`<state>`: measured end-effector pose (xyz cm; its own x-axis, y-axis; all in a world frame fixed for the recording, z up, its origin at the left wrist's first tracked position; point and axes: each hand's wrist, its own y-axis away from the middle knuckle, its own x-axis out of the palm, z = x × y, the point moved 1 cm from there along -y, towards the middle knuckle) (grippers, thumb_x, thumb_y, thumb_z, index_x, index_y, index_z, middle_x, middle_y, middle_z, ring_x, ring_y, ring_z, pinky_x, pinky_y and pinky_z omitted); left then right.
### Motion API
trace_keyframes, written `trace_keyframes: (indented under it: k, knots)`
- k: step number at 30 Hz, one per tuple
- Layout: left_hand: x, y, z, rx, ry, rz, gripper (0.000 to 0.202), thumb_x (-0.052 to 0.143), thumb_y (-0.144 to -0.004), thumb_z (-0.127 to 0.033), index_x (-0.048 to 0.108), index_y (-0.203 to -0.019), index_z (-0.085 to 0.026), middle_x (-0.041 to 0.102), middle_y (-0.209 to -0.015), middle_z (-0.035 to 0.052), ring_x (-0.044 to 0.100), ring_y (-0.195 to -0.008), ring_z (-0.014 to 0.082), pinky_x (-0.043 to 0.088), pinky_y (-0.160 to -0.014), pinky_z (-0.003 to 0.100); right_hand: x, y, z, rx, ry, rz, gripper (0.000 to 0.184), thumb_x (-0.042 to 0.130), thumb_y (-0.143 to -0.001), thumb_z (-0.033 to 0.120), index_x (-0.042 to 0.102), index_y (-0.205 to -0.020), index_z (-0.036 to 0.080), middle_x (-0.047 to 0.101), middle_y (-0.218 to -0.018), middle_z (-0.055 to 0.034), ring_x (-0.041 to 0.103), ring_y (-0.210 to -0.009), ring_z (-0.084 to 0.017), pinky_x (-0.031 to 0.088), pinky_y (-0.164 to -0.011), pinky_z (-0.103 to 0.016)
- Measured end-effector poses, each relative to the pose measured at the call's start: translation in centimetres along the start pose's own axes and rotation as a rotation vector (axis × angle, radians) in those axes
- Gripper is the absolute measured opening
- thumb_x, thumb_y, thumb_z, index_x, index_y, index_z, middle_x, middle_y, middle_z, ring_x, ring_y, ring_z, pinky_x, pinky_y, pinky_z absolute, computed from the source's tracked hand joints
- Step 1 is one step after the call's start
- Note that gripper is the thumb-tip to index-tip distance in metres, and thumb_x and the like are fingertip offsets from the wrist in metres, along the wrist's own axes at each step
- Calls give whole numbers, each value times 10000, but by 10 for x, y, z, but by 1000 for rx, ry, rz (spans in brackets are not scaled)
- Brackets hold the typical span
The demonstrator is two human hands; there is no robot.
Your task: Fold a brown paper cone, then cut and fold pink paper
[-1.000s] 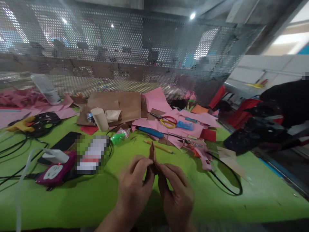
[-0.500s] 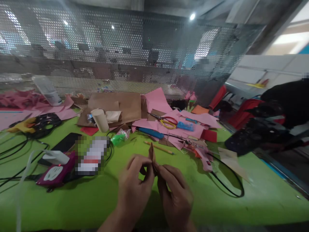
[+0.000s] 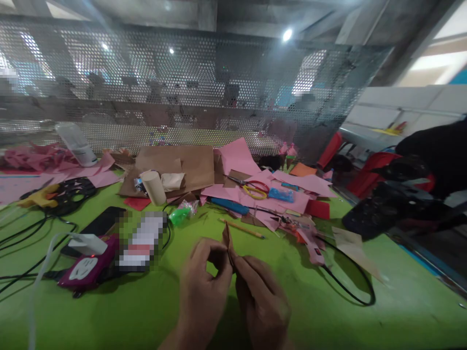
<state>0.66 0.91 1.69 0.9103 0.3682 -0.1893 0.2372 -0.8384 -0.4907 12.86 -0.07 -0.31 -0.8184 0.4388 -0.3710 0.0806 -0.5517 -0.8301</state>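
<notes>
A small folded piece of brown paper (image 3: pixel 227 237) stands up between my two hands, above the green tabletop. My left hand (image 3: pixel 204 282) pinches its left side, with thumb and index finger curled into a loop. On the other side, the fingertips of my right hand (image 3: pixel 262 291) press together on the same paper. Its lower part is hidden behind my fingers. Just beyond the paper lies a yellow pencil (image 3: pixel 242 228). The pink glue gun (image 3: pixel 310 243) rests to the right of my right hand.
Scissors (image 3: pixel 255 189), a blue cutter (image 3: pixel 229 205) and pink paper sheets (image 3: pixel 239 158) lie at the back. A cardboard tube (image 3: pixel 153 188) stands near brown paper. To the left are a purple power strip (image 3: pixel 87 265), phones and cables. A person in dark clothing is at the right.
The whole view has shifted slightly downward in the frame. Both hands keep their hold on the brown paper, and the loop of my left thumb and finger looks wider.
</notes>
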Motion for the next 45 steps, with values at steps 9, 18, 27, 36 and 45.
trace_keyframes:
  k: [9,18,27,36,45]
  knots:
    - [1,-1,2,-144,134,-3,77,571,-789,-120,584,-781,-195,616,-709,-20,611,-649,131,505,-593,225,3,6,-1,-26,6,54,520,546,-883,9,566,-1347,243,674,-1039,-90,633,-928,-202,536,-751,-316]
    - [2,-2,13,-190,138,39,47,582,-800,-158,565,-768,-188,610,-701,-17,609,-645,137,508,-591,235,2,1,0,-48,28,112,521,527,-885,20,536,-1370,207,671,-985,-97,624,-889,-210,512,-732,-347]
    - [-9,1,13,-97,24,162,169,537,-778,-84,594,-878,-208,638,-798,-16,631,-729,149,521,-684,268,2,-6,0,-1,48,119,368,522,-881,57,645,-1202,190,687,-942,-92,645,-858,-203,535,-713,-337]
    - [-16,5,11,-45,-117,161,92,568,-797,-127,565,-835,-211,655,-775,-13,646,-722,161,516,-660,268,0,-8,0,-4,38,162,304,574,-846,75,640,-1130,165,684,-953,-106,634,-874,-220,532,-709,-365]
    - [-17,6,1,68,-210,214,112,534,-818,-137,555,-893,-218,655,-798,7,650,-734,181,516,-655,295,-1,-13,1,-25,91,76,166,626,-857,151,695,-1003,190,710,-844,-79,661,-759,-200,526,-649,-336]
